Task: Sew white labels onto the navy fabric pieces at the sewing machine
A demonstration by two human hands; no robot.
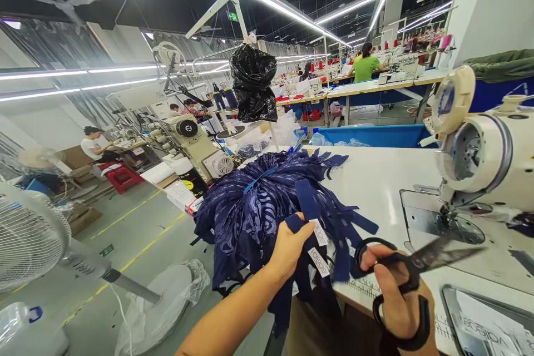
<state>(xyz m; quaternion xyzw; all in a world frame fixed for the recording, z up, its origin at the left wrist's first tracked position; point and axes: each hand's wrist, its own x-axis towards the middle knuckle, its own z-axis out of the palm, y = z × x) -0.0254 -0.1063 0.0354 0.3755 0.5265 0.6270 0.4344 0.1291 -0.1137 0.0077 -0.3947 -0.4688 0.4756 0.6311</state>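
A large bundle of navy lace-patterned garments [254,206] lies on the white sewing table, gathered with a blue tie [258,179]. My left hand [286,250] is closed, pinching a navy fabric strap [307,200] at the bundle's right front. By its fingertips hangs a white printed label [319,232], with a second label [318,262] just below. My right hand [403,308] has its fingers through the handles of black-handled scissors [429,258]. Their blades point right, apart from the fabric and slightly blurred.
At the right stands a cream sewing machine [484,144]; a tray of labels [488,322] is at the lower right. Another machine [200,144] and a black plastic bag [253,83] are behind the bundle. A floor fan [33,233] stands left. Several people work farther back.
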